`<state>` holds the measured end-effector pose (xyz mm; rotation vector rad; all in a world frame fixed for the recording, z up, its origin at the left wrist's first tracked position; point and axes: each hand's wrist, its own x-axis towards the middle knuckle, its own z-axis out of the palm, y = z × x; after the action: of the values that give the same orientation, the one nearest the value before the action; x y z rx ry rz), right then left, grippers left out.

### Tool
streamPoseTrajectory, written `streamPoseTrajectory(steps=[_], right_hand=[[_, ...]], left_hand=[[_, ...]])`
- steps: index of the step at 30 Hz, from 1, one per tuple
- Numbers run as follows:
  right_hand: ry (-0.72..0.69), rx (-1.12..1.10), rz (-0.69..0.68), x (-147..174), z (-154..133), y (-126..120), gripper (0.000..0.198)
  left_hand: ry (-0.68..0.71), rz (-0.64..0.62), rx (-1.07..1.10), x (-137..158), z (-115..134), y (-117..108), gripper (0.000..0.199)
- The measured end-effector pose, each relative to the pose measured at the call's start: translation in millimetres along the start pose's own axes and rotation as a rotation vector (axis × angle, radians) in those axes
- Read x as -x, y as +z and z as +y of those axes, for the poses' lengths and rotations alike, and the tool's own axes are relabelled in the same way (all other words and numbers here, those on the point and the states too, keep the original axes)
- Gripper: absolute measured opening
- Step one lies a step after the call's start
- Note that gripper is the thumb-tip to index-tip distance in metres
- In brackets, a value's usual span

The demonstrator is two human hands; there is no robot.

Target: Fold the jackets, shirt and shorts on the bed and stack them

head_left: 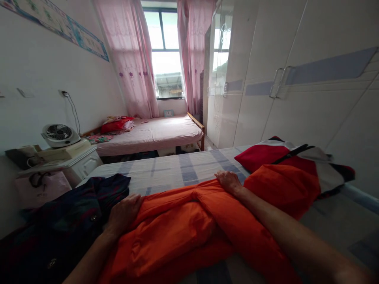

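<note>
An orange jacket [171, 232] lies spread across the bed in front of me, one sleeve-like length running down toward the lower right. My left hand [126, 211] is closed on its left far corner. At the far edge, to the right, my right hand [228, 181] grips the cloth with bent fingers. A puffed orange part [281, 185] bulges beyond my right forearm; whether it joins the rest is hidden. Close to my left hand is a dark plaid garment [74, 209] with round snaps. Past the orange cloth, at right, lies a red, white and black garment [266, 152].
The bed [166, 171] has a blue and white checked sheet. A second bed [166, 132] with a pink sheet stands under the window. White wardrobes [266, 114] line the right side. At left, a fan [59, 134] sits on a white cabinet [85, 163] beside a pink bag [43, 189].
</note>
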<state>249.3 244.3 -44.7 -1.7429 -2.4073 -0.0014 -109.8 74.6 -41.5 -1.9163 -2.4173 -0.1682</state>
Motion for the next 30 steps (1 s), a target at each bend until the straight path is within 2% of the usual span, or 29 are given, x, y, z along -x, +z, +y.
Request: streamPoseTrajectory(steps=[3,5,8,10,12,13,15,17,19,22,25,28,30], right_hand=[[-0.001,-0.014,0.001,-1,-2,7,0.035],[-0.008,-0.038,0.025,1,-3,3,0.031],[-0.06,-0.091,0.095,10,0,-18,0.026],[-0.111,-0.208,0.205,20,6,-36,0.028],[-0.12,-0.412,0.324,32,12,-52,0.029],[-0.106,-0.53,0.348,38,15,-57,0.029],[-0.055,-0.733,0.295,47,21,-61,0.03],[-0.001,-0.864,0.203,54,27,-56,0.03],[0.045,-0.951,0.174,59,33,-47,0.031],[0.103,-1.057,0.161,62,46,-33,0.032],[0.103,-1.123,0.142,64,58,-26,0.034],[0.065,-1.152,0.151,67,63,-28,0.033],[0.041,-1.147,0.137,70,63,-33,0.033]], left_hand=[[-0.045,-0.028,-0.019,-2,0,6,0.041],[-0.06,-0.025,-0.038,-4,-4,4,0.041],[-0.053,0.011,-0.071,-7,-8,-13,0.039],[-0.033,0.08,-0.091,-3,1,-30,0.035],[0.064,0.131,-0.043,10,25,-46,0.035],[0.165,0.125,0.025,21,44,-52,0.035],[0.498,0.022,0.209,48,89,-58,0.04],[0.9,-0.044,0.251,75,137,-54,0.056],[1.097,0.03,0.237,96,178,-44,0.054],[1.169,0.215,0.179,108,220,-27,0.037],[1.167,0.35,0.138,105,242,-17,0.032],[1.129,0.372,0.133,99,256,-15,0.026],[1.079,0.299,0.205,94,262,-18,0.019]])
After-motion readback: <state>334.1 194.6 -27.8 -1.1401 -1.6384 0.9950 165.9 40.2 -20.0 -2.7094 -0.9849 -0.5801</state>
